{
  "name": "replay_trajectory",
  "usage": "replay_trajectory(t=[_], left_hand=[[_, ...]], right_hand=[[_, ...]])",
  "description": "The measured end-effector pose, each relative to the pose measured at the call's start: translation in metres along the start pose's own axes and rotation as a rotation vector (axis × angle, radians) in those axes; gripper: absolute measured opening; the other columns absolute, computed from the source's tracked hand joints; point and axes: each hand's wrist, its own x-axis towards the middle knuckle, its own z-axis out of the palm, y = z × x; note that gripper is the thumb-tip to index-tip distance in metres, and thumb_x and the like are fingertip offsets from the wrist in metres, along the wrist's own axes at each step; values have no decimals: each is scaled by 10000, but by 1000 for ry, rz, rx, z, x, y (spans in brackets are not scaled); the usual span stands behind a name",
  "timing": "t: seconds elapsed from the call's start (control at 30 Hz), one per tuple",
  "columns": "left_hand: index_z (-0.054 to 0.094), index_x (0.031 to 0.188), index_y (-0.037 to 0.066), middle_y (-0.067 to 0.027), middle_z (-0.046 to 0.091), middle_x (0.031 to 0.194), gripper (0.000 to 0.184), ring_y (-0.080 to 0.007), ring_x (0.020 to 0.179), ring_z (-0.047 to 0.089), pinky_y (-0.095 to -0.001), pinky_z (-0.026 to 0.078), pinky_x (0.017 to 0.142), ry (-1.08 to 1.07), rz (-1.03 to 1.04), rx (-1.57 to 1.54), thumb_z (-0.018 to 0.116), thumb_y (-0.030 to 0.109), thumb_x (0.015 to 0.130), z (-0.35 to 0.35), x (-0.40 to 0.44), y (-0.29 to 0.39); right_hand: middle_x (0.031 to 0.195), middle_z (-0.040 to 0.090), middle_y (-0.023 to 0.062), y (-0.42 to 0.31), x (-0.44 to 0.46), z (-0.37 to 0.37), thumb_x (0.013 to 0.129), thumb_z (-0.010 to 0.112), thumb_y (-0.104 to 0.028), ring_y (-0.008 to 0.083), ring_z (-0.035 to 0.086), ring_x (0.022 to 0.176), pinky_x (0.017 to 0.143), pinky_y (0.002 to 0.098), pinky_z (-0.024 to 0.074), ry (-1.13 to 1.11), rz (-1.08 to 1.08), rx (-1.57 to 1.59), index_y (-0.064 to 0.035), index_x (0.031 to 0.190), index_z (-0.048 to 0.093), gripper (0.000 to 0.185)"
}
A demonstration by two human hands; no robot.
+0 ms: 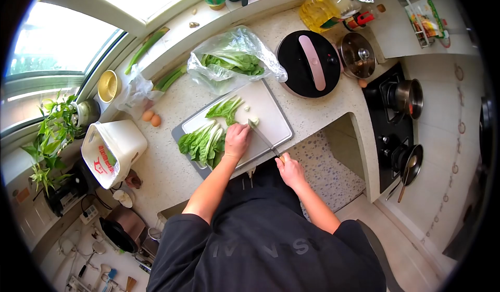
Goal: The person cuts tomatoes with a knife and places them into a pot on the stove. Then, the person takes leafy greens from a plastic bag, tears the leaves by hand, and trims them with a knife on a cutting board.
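Note:
My right hand is wrapped around the handle of a kitchen knife at the near edge of the cutting board. The blade points up and left across the board, its tip beside a small pale piece. Close to that tip, my left hand rests on the board with its fingers curled in; what they hold is hidden. Leafy greens with white stems lie in a pile left of this hand. A smaller bunch of greens sits beyond it, with little white bits nearby.
Behind the board is a clear plastic bag of greens. A black lidded cooker stands to its right, near an oil bottle. Two eggs and a white bin are left. A stove is at right.

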Motion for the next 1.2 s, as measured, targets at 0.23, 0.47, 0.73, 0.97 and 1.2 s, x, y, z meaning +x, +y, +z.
replay_trajectory(t=[0.23,0.47,0.73,0.97,1.2], left_hand=[[711,1073,55,-99,694,1039,317,-346,990,646,-482,524,963,36,19,62,747,59,758,-5,3,6],[710,1092,72,-104,703,1062,366,-341,1016,647,-463,509,944,-19,-65,69,743,40,729,0,-3,4],[730,1035,83,-114,721,966,292,-338,942,673,-445,535,878,22,-147,-70,756,56,746,-40,4,24],[737,1119,33,-155,762,981,328,-253,833,751,-337,588,782,96,-471,-300,797,142,816,-110,75,44],[730,1091,75,-168,747,982,323,-369,935,713,-447,568,854,-74,-353,-9,778,179,790,-98,114,-1]], right_hand=[[878,720,262,-3,-1,0,1063,520,-470,507,683,862,725,591,538,0,4,38,-54,1105,557,420],[910,720,262,9,4,-1,1056,517,-501,510,675,895,736,599,528,4,6,113,-88,1134,595,428],[858,694,259,12,4,0,1073,511,-473,513,657,881,727,569,508,54,-31,192,-56,1045,593,426],[851,715,217,29,5,3,1067,516,-489,482,677,866,731,527,520,-47,-46,383,-59,1053,621,443],[612,533,11,43,4,2,1108,501,-427,96,512,540,531,288,422,75,-111,597,-45,943,590,426]])
